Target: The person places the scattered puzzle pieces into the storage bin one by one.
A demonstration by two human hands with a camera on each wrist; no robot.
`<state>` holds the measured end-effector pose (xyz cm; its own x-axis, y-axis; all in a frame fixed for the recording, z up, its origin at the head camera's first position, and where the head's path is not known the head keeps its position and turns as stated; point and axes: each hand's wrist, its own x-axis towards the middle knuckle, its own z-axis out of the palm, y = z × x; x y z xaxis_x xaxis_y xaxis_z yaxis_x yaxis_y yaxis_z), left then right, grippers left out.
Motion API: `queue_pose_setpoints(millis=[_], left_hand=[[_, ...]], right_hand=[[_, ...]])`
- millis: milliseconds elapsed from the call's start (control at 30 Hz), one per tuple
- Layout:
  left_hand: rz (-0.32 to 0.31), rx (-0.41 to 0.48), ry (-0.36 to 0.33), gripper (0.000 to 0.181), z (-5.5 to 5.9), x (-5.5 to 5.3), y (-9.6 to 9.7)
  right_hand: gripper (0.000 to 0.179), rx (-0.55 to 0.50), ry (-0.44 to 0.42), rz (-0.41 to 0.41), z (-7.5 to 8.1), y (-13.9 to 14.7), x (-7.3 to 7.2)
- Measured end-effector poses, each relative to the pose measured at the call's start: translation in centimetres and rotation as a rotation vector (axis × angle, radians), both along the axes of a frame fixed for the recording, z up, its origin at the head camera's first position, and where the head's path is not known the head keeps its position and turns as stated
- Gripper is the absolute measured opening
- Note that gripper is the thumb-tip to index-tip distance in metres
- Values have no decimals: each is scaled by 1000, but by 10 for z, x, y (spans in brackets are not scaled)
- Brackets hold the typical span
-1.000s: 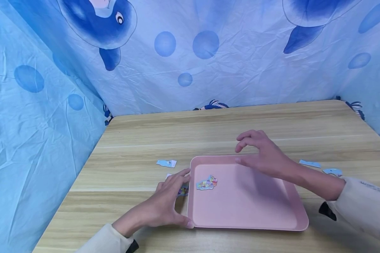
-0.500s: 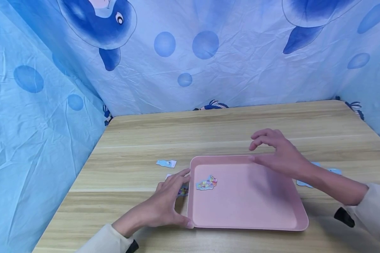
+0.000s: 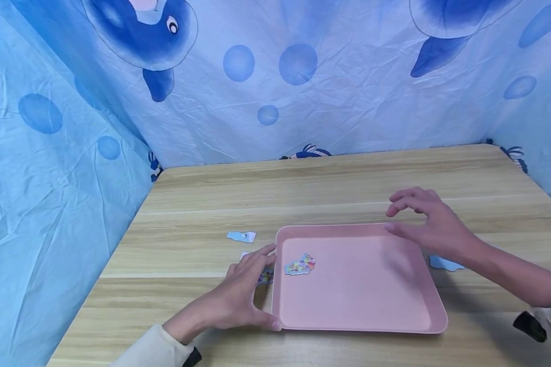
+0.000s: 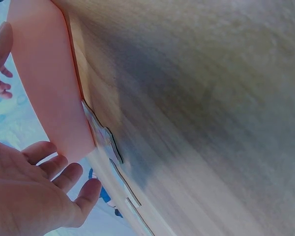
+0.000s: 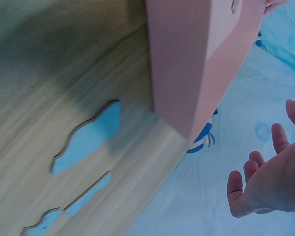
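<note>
A shallow pink tray sits on the table with one colourful puzzle piece lying inside, near its left wall. Against the tray's left side rests my left hand, thumb at the near corner and fingers spread along the rim. Under and beside those fingers a colourful piece is partly hidden. My right hand hovers over the tray's far right corner, fingers loosely bent and holding nothing. In the right wrist view that hand appears apart from the tray wall.
A light blue piece lies left of the tray. To the right, a blue piece is partly behind my right forearm; the right wrist view shows further pieces beside it. A blue dolphin-print curtain hangs behind the wooden table.
My right hand has moved to the right along the tray's far edge, from above its middle to its far right corner. The left hand, tray and pieces have stayed put.
</note>
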<state>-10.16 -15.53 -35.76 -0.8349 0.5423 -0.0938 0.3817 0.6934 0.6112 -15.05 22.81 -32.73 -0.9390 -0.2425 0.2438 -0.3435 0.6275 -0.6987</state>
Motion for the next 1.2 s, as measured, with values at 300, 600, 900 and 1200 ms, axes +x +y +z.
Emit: queue_pose_setpoints(millis=[300,600,900,1200], left_hand=[[2,-3,-6,110,1,0,0],[5,-13,-1,111,1,0,0],[12,-13,-2,110,1,0,0],[8,-23,3,111,0,0,1]], right_hand=[[16,21,23,-45,-7,14,3],[16,42,32,-69,-12,27,4],[20,58,12,-95,-15,41,6],[19,59,25,-134,-19,53,7]])
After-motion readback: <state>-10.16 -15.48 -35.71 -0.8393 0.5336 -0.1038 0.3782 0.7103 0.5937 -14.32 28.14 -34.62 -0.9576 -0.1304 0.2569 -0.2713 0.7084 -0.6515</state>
